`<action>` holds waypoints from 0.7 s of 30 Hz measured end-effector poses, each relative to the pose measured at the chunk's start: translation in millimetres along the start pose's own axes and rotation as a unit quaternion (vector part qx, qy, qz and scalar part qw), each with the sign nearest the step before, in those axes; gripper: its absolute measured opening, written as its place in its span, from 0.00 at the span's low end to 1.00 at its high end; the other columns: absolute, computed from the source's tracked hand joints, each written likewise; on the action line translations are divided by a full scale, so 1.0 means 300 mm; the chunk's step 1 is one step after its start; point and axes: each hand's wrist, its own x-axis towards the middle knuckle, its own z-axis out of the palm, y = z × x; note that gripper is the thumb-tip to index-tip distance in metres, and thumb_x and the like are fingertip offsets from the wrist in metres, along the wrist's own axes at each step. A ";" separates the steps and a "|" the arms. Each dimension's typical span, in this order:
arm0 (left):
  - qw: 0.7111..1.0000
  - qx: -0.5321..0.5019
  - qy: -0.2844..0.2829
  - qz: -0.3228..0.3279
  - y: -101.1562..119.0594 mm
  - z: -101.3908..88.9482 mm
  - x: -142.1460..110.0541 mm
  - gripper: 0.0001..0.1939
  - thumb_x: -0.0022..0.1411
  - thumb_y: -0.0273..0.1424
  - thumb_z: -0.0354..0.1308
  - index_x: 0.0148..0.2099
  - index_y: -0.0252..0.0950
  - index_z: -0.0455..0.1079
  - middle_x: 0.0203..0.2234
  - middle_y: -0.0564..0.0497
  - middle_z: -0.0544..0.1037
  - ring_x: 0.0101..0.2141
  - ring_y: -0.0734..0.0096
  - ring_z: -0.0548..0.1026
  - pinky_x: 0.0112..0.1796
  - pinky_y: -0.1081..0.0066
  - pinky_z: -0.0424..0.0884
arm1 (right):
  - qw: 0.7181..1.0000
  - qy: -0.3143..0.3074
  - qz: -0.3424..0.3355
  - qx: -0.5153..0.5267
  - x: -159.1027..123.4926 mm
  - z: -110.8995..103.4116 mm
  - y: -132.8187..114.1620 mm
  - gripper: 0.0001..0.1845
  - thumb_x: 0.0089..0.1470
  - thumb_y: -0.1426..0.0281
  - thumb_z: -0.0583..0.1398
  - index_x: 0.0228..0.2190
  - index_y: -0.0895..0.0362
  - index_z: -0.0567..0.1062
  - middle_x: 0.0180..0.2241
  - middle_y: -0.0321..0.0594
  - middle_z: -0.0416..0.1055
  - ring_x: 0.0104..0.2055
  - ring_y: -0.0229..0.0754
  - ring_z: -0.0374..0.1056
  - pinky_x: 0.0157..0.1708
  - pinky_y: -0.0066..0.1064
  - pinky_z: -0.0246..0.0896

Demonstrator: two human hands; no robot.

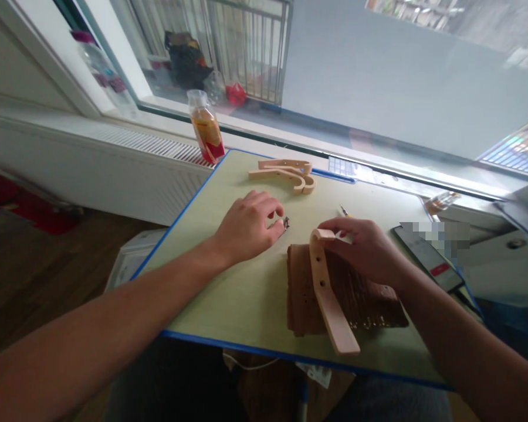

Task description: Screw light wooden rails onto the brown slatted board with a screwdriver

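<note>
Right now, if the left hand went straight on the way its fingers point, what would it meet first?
Probably the small dark metal bits at the tip of the thumb of the left hand, over the table. Depth is unclear, so the thumb may already be touching them.

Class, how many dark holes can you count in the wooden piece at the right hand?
2. On the wooden piece, the upper hole is nearer the curled end; the lower hole sits toward the flat end. Others may be hidden inside the curl.
</note>
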 end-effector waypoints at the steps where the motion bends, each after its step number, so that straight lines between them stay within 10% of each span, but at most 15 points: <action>1: 1.000 -0.005 -0.008 0.000 -0.008 -0.005 -0.002 0.06 0.64 0.31 0.61 0.41 0.36 0.77 0.35 0.47 0.78 0.42 0.56 0.74 0.47 0.58 0.70 | 1.000 0.001 0.004 0.001 0.000 0.005 0.002 0.10 0.60 0.65 0.66 0.43 0.50 0.85 0.40 0.36 0.83 0.39 0.41 0.75 0.40 0.33 0.67; 21: 0.985 0.029 -0.158 0.058 -0.042 -0.068 0.010 0.01 0.58 0.30 0.63 0.35 0.40 0.75 0.35 0.50 0.80 0.43 0.57 0.76 0.47 0.61 0.70 | 0.999 0.036 -0.037 0.018 -0.020 0.026 0.015 0.09 0.60 0.69 0.65 0.42 0.51 0.84 0.39 0.36 0.83 0.39 0.41 0.75 0.39 0.34 0.66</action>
